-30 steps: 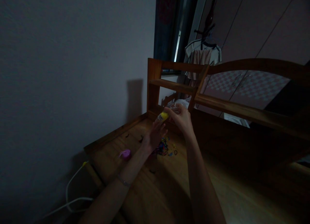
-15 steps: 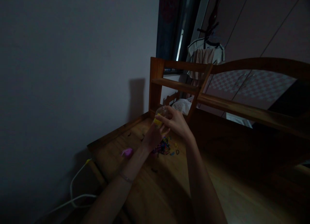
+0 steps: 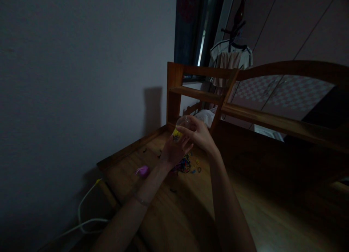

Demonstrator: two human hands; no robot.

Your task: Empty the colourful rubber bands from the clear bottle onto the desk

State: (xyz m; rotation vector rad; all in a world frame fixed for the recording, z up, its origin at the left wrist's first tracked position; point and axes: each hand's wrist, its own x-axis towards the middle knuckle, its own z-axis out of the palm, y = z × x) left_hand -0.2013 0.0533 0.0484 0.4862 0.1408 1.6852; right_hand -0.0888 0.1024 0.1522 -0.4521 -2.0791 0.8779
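Note:
Both my hands are raised above a wooden desk (image 3: 174,212) in a dim room. My right hand (image 3: 200,135) has its fingers wrapped round a small clear round container (image 3: 183,123) with something yellow (image 3: 176,134) at its lower end. My left hand (image 3: 173,152) is just below it, fingers curled up against the yellow part. Under the hands lies a small heap of coloured rubber bands (image 3: 185,165) on the desk. A thin bracelet (image 3: 140,200) is on my left wrist.
A pink-purple lid-like object (image 3: 143,171) lies on the desk to the left. A wooden shelf frame (image 3: 196,94) rises at the back of the desk. A white cable (image 3: 84,215) hangs off the left edge. Clothes (image 3: 229,59) hang behind.
The hands came closer together and the clear container rose slightly; the left hand closed in under its yellow end. The view shifted a little.

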